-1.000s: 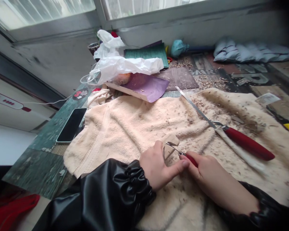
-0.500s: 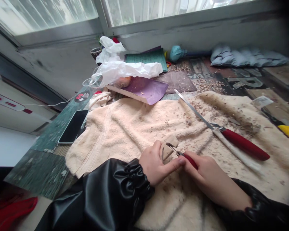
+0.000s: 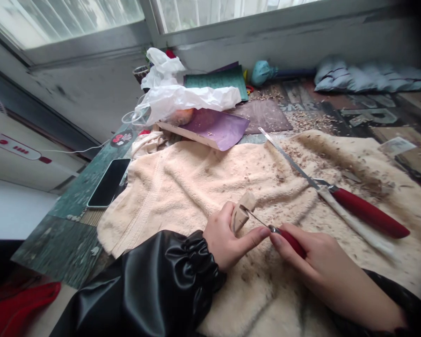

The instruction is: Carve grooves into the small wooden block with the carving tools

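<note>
My left hand (image 3: 226, 238) is closed around a small pale piece of wood (image 3: 247, 203) that has carved notches and a dark line on it. Its thumb reaches out toward the tool in the other hand. In my right hand (image 3: 312, 252) is a carving knife (image 3: 294, 239) with a red handle and a thin metal shaft. The tip of the shaft touches the wood near a cut. Both hands are over a beige towel (image 3: 182, 187) strewn with wood shavings. On the towel to the right lies a larger red-handled knife (image 3: 368, 210), beside a long thin saw-like blade (image 3: 287, 159).
A phone (image 3: 108, 183) lies at the left edge of the table. Farther back are a purple sheet (image 3: 214, 128), a white plastic bag (image 3: 192, 99) and a green mat (image 3: 217, 83). A grey-blue padded bundle (image 3: 365, 77) rests along the wall.
My right hand has moved a little to the right, drawing the knife handle back. The wood in my left hand has turned more upright. The view has shifted slightly.
</note>
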{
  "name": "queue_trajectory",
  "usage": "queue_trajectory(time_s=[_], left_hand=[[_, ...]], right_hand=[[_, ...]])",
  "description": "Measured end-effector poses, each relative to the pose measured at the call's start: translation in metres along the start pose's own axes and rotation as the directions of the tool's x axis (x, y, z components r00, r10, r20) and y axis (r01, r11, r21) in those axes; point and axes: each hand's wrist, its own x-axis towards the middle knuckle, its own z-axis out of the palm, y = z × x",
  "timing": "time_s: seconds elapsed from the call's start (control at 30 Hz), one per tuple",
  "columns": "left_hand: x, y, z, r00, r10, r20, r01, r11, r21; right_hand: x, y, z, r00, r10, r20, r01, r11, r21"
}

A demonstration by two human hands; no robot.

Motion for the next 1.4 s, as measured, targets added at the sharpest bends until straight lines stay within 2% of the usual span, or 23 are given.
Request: queue_trajectory(time_s=[0.23,0.37,0.6,0.87,1.0,1.1,1.27,1.4], left_hand=[[0.0,0.003,-0.002,1.0,-0.008,0.008,0.008,1.0,0.009],[-0.002,0.005,-0.001,0.998,0.019,0.062,-0.024,0.997,0.079],[-0.006,0.006,0.0,0.996,0.023,0.081,-0.026,0.999,0.042],[-0.003,0.007,-0.004,0.993,0.058,0.106,-0.055,0.998,-0.029],[-0.001,0.004,-0.004,0.996,0.037,0.086,-0.036,0.999,-0.017],[-0.001,0.003,-0.004,0.998,0.019,0.065,-0.018,1.0,-0.005],[0.0,0.005,-0.003,0.998,0.003,0.058,-0.004,1.0,0.013],[0.0,0.005,-0.003,0.998,-0.014,0.063,0.014,1.0,0.005]], right_hand=[[-0.001,0.0,0.001,0.999,-0.025,-0.035,0.025,1.0,-0.009],[-0.001,-0.002,0.002,0.998,-0.012,-0.064,0.014,0.999,0.034],[0.003,0.0,-0.005,0.99,-0.018,0.138,-0.007,0.985,0.175],[0.0,-0.005,-0.009,0.984,-0.045,0.17,0.011,0.981,0.195],[-0.002,-0.008,-0.004,0.999,-0.043,0.008,0.042,0.993,0.109],[-0.004,-0.007,0.003,0.992,-0.07,-0.107,0.069,0.998,-0.004],[-0.007,-0.006,0.011,0.963,-0.139,-0.231,0.105,0.982,-0.156],[-0.009,-0.004,0.009,0.93,-0.186,-0.317,0.096,0.956,-0.277]])
